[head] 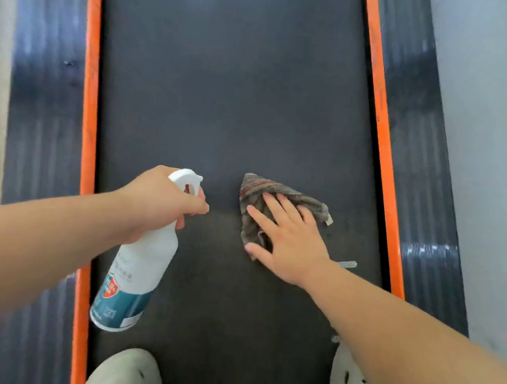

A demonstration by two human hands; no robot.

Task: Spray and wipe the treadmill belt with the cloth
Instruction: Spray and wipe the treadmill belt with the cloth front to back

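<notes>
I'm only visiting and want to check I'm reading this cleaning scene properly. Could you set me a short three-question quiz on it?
1. True or false: the left hand grips the spray bottle.
2. What lies under the right hand? A) a sponge B) the cloth C) a brush
3. Fill in: the strips along both sides of the treadmill belt are coloured ____.
Key: 1 true; 2 B; 3 orange.
</notes>
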